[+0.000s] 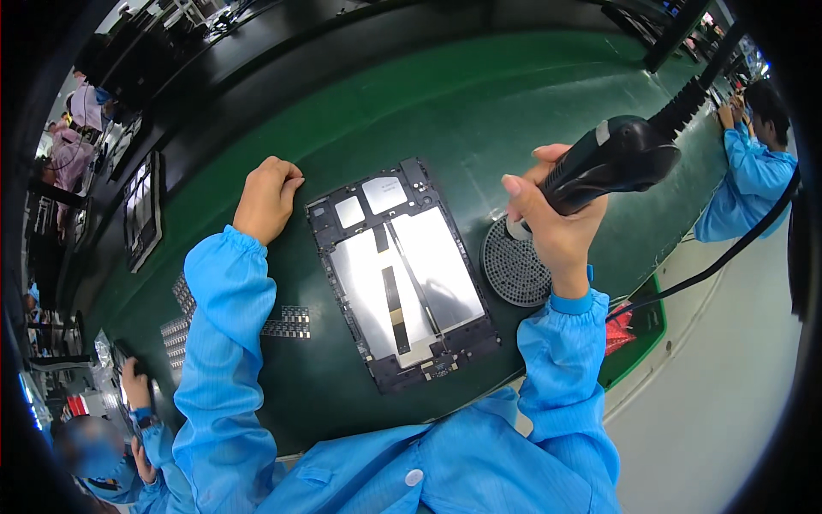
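A tablet without its back cover (360, 283) lies on the green bench mat, its two silver battery cells and black ribbon cable bare. My left hand (269, 199) rests by its far left corner, fingers curled in and thumb against the fingertips; anything between them is hidden. In my right hand (565, 227) is a black corded electric screwdriver (612, 163), its cable end up and its bit not clearly visible. Below that hand stands a round grey tray full of small holes (514, 265), just right of the tablet.
Strips of small parts (289, 322) lie partly under my left forearm. Another tablet-like panel (142, 210) is at far left. A green bin with red material (642, 343) stands beyond the bench's right edge. A black cable (719, 257) loops there. Co-workers sit at both sides.
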{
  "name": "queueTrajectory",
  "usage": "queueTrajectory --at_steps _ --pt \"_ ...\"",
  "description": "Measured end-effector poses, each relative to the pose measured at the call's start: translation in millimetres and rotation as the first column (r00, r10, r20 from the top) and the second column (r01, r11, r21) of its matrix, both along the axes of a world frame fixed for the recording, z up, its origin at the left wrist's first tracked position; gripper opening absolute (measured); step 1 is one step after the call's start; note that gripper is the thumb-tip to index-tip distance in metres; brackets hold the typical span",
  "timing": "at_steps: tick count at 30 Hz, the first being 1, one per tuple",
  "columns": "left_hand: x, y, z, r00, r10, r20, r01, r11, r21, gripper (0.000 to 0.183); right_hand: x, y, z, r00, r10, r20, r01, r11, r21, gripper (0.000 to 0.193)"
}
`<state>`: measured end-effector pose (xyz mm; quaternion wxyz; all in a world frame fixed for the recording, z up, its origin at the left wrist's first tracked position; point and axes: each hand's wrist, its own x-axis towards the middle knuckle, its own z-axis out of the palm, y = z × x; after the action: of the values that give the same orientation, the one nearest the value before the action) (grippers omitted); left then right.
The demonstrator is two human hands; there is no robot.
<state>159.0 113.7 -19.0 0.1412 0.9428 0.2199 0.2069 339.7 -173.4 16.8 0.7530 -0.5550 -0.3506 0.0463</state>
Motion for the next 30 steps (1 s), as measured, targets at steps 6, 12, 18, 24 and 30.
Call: queueTrajectory --at_steps 6,12,18,24,30 --pt "-17 29 10 0.980 0.100 -0.173 -0.168 0.883 -0.438 0.014 -11 3 4 0.997 -0.013 -0.073 0.013 1.000 -0.006 0.031" --pt "-30 27 24 0.979 0.118 -0.165 -0.182 0.871 -0.456 0.020 -9 3 5 0.999 -0.005 -0.038 0.005 1.000 -0.014 0.033" --pt "-15 19 22 0.990 0.032 -0.134 -0.079 0.931 -0.356 0.026 -9 2 2 1.000 -0.003 -0.024 0.003 1.000 0.001 0.033" --pt "-7 30 18 0.985 -0.142 -0.103 0.117 0.969 -0.216 0.010 -9 0 4 0.997 -0.040 -0.064 0.040 0.999 -0.008 0.033" --pt "-17 11 19 0.996 0.090 -0.009 -0.089 0.955 -0.284 0.007 -5 -2 4 0.998 0.002 -0.065 -0.004 1.000 -0.023 0.031"
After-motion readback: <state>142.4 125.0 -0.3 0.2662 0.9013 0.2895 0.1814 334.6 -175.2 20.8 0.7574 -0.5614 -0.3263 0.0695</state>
